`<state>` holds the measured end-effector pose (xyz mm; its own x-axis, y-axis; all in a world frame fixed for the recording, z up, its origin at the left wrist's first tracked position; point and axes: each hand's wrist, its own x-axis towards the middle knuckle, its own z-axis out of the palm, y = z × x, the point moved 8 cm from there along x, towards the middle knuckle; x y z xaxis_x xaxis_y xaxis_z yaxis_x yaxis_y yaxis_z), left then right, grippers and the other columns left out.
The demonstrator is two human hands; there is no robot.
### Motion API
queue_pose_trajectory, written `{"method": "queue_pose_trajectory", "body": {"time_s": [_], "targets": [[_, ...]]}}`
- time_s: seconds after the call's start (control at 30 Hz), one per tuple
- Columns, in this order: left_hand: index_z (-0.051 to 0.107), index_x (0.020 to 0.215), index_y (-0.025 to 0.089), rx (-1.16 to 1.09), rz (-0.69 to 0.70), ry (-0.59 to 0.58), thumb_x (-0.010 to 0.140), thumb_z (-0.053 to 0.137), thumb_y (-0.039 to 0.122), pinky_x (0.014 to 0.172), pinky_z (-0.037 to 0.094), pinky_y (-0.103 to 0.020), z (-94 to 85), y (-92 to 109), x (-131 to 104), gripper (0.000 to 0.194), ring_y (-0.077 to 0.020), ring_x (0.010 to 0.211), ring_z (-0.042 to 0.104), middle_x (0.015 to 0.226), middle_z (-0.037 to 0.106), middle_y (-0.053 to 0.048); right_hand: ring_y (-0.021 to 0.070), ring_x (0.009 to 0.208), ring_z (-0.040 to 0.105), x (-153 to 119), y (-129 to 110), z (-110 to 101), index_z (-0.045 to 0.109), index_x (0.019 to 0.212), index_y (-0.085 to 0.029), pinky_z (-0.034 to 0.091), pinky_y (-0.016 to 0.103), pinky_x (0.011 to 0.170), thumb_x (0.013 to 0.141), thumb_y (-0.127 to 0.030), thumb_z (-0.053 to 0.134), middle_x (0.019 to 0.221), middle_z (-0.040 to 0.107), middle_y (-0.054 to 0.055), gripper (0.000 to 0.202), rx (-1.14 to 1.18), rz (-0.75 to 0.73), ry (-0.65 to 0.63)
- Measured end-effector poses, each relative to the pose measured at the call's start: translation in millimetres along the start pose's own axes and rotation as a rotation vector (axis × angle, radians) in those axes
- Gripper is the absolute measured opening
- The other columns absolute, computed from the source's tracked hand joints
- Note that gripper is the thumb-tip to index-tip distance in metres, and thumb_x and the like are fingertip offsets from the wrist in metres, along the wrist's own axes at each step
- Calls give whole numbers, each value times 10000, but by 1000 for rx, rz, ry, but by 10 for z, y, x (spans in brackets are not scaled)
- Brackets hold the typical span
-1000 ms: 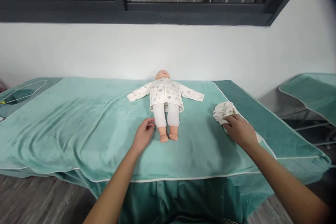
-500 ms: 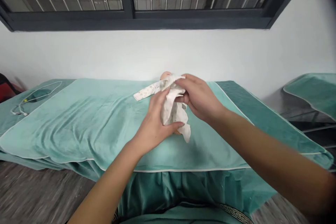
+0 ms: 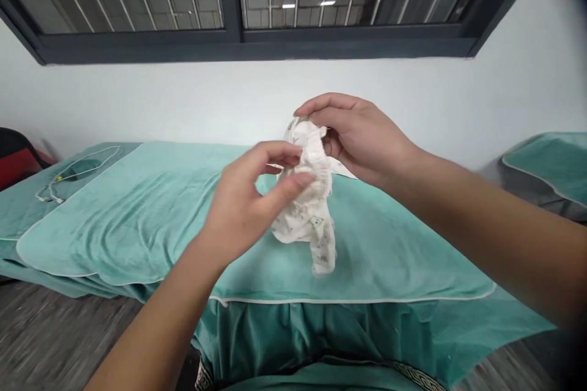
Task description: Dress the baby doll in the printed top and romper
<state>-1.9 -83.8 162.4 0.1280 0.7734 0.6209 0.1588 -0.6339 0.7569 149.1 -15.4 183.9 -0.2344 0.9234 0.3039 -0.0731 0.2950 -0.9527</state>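
A small white printed baby garment (image 3: 302, 211) hangs bunched up above the bed, with a narrow sleeve-like strip drooping at its lower right. My right hand (image 3: 362, 134) pinches its top edge between thumb and fingers. My left hand (image 3: 257, 195) is closed on its left side, the thumb lying across the front and the fingers partly behind the cloth. Another white printed piece (image 3: 342, 168) shows behind my right hand; whether it joins the garment I cannot tell. Whatever lies behind the bunched cloth is hidden.
A green plush cover (image 3: 137, 214) with white piping lies wrinkled over the bed. A white cable (image 3: 59, 180) is coiled at the far left, near a red and black object (image 3: 18, 159). Behind the bed is a white wall (image 3: 183, 98) below a barred window. Another green-covered surface (image 3: 550, 162) stands at right.
Both hands have risen, the right one most, lifting and stretching the garment upright. The rounded skin-coloured doll-like part seen above the cloth is now out of sight. The view has shifted slightly.
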Motion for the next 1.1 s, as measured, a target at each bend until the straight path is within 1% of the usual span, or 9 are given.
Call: {"method": "queue_pose_trajectory", "body": {"time_s": [0.13, 0.27, 0.37, 0.5, 0.6, 0.7, 0.9, 0.97, 1.1], "targets": [[625, 1113, 234, 68, -59, -7, 763, 797, 332, 964, 487, -352, 97, -153, 69, 402, -241, 1064, 628, 1045, 675, -31, 175, 906, 668, -47, -63, 101, 680, 969, -175, 579, 346, 867, 814, -139, 620, 916, 665, 25, 170, 53, -47, -74], [639, 1002, 215, 257, -86, 26, 854, 670, 310, 854, 470, -318, 52, -324, 198, 178, -214, 912, 620, 910, 665, -19, 203, 1026, 651, -138, -81, 182, 656, 1125, -203, 544, 394, 937, 737, -108, 721, 1038, 666, 30, 405, 7, -90, -166], [642, 862, 192, 335, -63, 58, 882, 596, 260, 752, 435, -276, -1, -314, 256, 85, -169, 769, 564, 796, 624, -7, 189, 1004, 635, -167, -97, 166, 675, 1093, -214, 513, 369, 917, 755, -142, 738, 1047, 657, 31, 351, -165, -146, -168], [609, 793, 183, 132, -97, 135, 888, 544, 227, 636, 390, -237, -97, -354, 319, 123, -126, 654, 490, 691, 555, 20, 168, 852, 574, -108, -108, 116, 707, 834, -187, 448, 327, 844, 778, -212, 740, 861, 620, 21, 69, -606, -242, -156], [596, 810, 179, -103, -159, 186, 872, 569, 238, 605, 398, -216, -115, -486, 390, 90, -109, 636, 502, 693, 551, 27, 149, 789, 522, -10, -117, 63, 654, 683, -168, 405, 299, 797, 777, -270, 758, 793, 553, 15, 174, -765, -293, -116], [614, 865, 180, -315, -267, 159, 854, 642, 327, 598, 434, -217, -34, -663, 434, 150, -117, 631, 552, 685, 578, 27, 133, 761, 511, 92, -100, 2, 607, 651, -158, 391, 282, 754, 833, -286, 704, 802, 540, 16, 243, -680, -238, -71], [689, 923, 134, -453, -481, -371, 735, 815, 445, 646, 526, -287, 366, -806, 258, 384, -207, 725, 676, 807, 700, -65, 137, 674, 544, 129, 97, -16, 591, 714, -186, 433, 271, 631, 832, -353, 711, 719, 580, 6, 237, -203, -11, -63], [689, 908, 134, -468, -485, -345, 732, 826, 398, 651, 538, -283, 345, -836, 255, 345, -194, 710, 677, 816, 703, -63, 155, 683, 583, 84, 215, 35, 621, 757, -192, 460, 280, 615, 816, -430, 734, 746, 622, 17, 270, -116, 44, -125], [672, 985, 164, -621, -387, -96, 798, 757, 388, 760, 575, -303, 207, -872, 382, 303, -203, 801, 708, 848, 708, -40, 178, 698, 635, -66, 503, 149, 697, 850, -188, 488, 281, 602, 765, -551, 771, 777, 674, 34, 380, -159, 182, -360]]}}
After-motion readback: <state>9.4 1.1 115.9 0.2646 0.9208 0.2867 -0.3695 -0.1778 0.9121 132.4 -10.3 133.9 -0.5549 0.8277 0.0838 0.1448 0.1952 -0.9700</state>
